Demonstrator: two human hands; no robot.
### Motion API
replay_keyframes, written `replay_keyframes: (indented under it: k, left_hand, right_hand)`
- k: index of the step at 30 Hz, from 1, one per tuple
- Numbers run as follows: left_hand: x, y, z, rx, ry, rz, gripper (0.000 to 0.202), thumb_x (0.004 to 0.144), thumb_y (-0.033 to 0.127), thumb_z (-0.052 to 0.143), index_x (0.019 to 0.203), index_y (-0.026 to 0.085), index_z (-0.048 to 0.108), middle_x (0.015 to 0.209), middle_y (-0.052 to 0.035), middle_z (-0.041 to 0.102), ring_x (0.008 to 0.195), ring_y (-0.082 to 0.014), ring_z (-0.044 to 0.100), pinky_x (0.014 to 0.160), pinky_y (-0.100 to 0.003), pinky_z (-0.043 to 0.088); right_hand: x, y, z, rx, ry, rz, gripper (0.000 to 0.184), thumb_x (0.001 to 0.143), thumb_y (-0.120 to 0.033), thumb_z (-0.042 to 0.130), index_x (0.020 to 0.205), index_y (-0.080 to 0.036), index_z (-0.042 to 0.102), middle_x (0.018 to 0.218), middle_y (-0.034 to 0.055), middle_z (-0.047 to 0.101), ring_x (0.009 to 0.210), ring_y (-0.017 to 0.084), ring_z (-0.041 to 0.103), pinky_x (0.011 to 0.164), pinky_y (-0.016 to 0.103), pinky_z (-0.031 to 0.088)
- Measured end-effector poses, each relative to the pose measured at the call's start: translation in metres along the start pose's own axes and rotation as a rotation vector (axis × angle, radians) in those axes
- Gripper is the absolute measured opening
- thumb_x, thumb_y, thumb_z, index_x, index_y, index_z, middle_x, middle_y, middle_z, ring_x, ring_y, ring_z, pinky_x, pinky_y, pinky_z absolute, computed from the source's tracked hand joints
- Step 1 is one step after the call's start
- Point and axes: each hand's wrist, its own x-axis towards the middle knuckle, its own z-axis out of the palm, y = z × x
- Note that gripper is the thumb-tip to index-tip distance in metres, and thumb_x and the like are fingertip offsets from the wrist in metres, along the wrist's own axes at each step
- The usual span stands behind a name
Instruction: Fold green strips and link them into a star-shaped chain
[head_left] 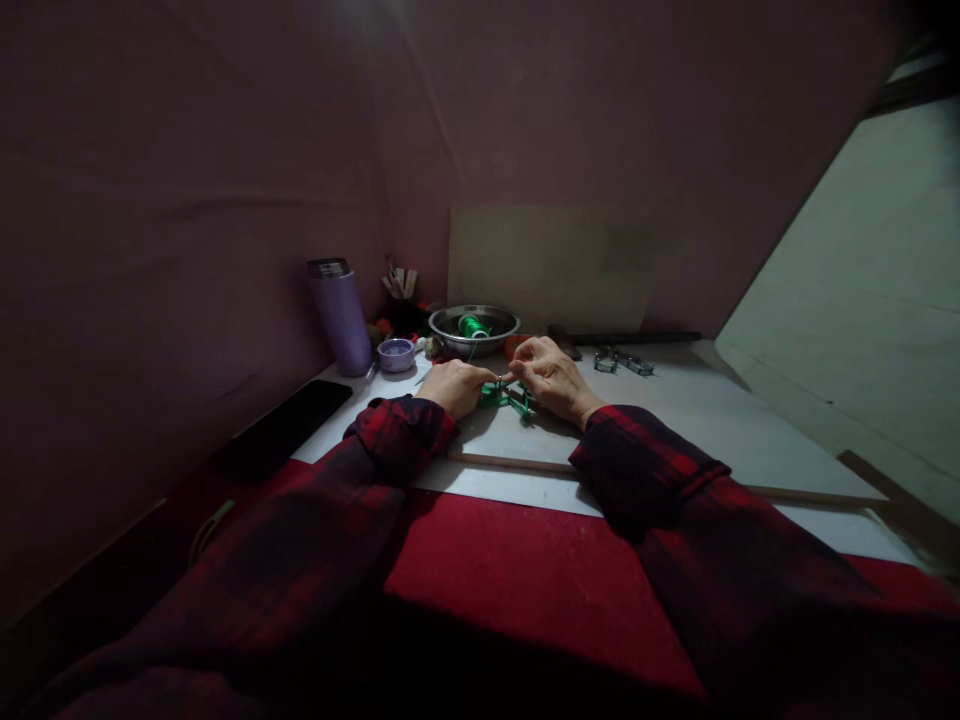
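Between my hands, just above the white board, is a small green frame-like piece that looks wrapped in thread. My left hand is closed, its fingertips gripping the piece's left side. Close beside it, my right hand is pinched at the upper edge of the piece; what lies between its fingertips is too small to name. A thin green thread runs down from a spool of green thread toward my left hand. That spool lies in a metal bowl behind my hands.
At the left stand a purple tumbler and a purple lid, with a black phone nearer me. A hammer and small metal frames lie back right. A wooden strip crosses the white board.
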Motion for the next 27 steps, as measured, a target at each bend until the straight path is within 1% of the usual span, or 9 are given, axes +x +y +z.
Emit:
replay_keyframes:
  k: [5,9,14,17,22,25,27]
  left_hand:
    - [0.0000,0.0006,-0.0018,0.004,-0.025,-0.014,0.036,0.084,0.022,0.046,0.113,0.033,0.065,0.103,-0.0033,0.071,0.097,-0.0194,0.064,0.084,-0.029,0.047]
    - [0.0005,0.0003,-0.0014,-0.006,-0.013,0.001,0.037,0.084,0.020,0.046,0.112,0.034,0.066,0.102,-0.0038,0.071,0.096,-0.0194,0.064,0.084,-0.029,0.047]
    - [0.0006,0.0004,-0.0013,-0.013,-0.020,-0.016,0.037,0.084,0.019,0.046,0.112,0.033,0.066,0.102,-0.0040,0.071,0.096,-0.0193,0.064,0.083,-0.028,0.047]
    - [0.0003,0.0007,-0.0014,-0.019,-0.016,-0.014,0.037,0.084,0.019,0.046,0.112,0.033,0.066,0.102,-0.0040,0.071,0.097,-0.0193,0.064,0.084,-0.029,0.047]
    - [-0.0004,0.0015,-0.0031,-0.023,-0.017,-0.007,0.036,0.083,0.021,0.047,0.111,0.031,0.067,0.102,-0.0057,0.071,0.097,-0.0210,0.064,0.084,-0.031,0.048]
    - [-0.0004,0.0017,-0.0037,-0.025,-0.020,-0.011,0.036,0.083,0.020,0.047,0.111,0.031,0.067,0.103,-0.0052,0.071,0.098,-0.0205,0.064,0.085,-0.030,0.048]
    - [0.0002,0.0011,-0.0030,-0.025,-0.017,-0.008,0.036,0.083,0.020,0.048,0.111,0.031,0.067,0.103,-0.0048,0.071,0.098,-0.0201,0.064,0.085,-0.029,0.048]
  right_hand:
    - [0.0001,-0.0017,-0.0013,-0.003,0.016,0.011,0.069,0.084,-0.068,0.024,0.071,-0.024,0.076,0.088,0.0084,0.058,0.091,0.021,0.048,0.083,0.037,0.040]
    - [0.0003,-0.0018,-0.0013,-0.002,-0.007,0.008,0.069,0.085,-0.067,0.025,0.070,-0.023,0.076,0.089,0.0088,0.060,0.090,0.021,0.048,0.081,0.037,0.040]
    - [0.0002,-0.0025,-0.0010,-0.001,0.018,-0.006,0.070,0.085,-0.067,0.024,0.069,-0.023,0.076,0.087,0.0092,0.060,0.089,0.021,0.049,0.081,0.036,0.040]
    - [0.0002,-0.0028,-0.0011,-0.001,0.003,-0.005,0.070,0.085,-0.067,0.024,0.069,-0.023,0.076,0.088,0.0091,0.060,0.089,0.021,0.049,0.081,0.036,0.040]
    - [0.0003,-0.0036,-0.0013,-0.001,0.006,0.020,0.072,0.084,-0.069,0.022,0.068,-0.023,0.075,0.088,0.0086,0.060,0.090,0.021,0.048,0.082,0.036,0.041]
    - [0.0004,-0.0046,-0.0017,0.010,-0.005,0.026,0.071,0.084,-0.069,0.023,0.067,-0.023,0.075,0.088,0.0087,0.060,0.091,0.021,0.049,0.082,0.037,0.041]
    - [0.0004,-0.0043,-0.0019,0.016,0.016,0.039,0.070,0.084,-0.069,0.024,0.066,-0.023,0.074,0.087,0.0085,0.061,0.090,0.021,0.049,0.082,0.037,0.041]
